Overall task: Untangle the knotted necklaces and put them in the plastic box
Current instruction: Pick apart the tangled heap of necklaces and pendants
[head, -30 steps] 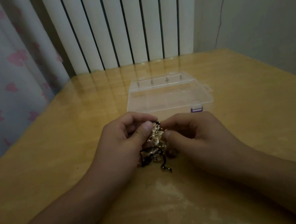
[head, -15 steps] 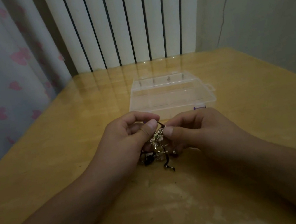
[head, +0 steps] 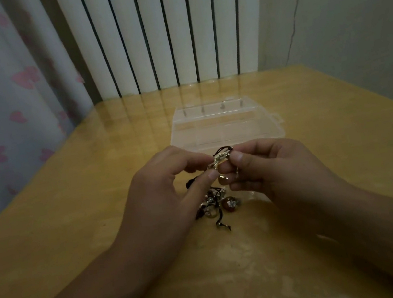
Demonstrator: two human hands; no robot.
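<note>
dangling black-corded, beaded necklaces (head: pixel 214 201)

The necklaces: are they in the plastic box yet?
Out. The necklaces hang tangled between both hands, in front of the plastic box.

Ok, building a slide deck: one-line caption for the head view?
Both hands pinch a gold pendant above tangled necklaces, clear plastic box behind.

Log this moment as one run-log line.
left hand: pinches necklaces | right hand: pinches necklaces | plastic box: closed, behind hands
</note>
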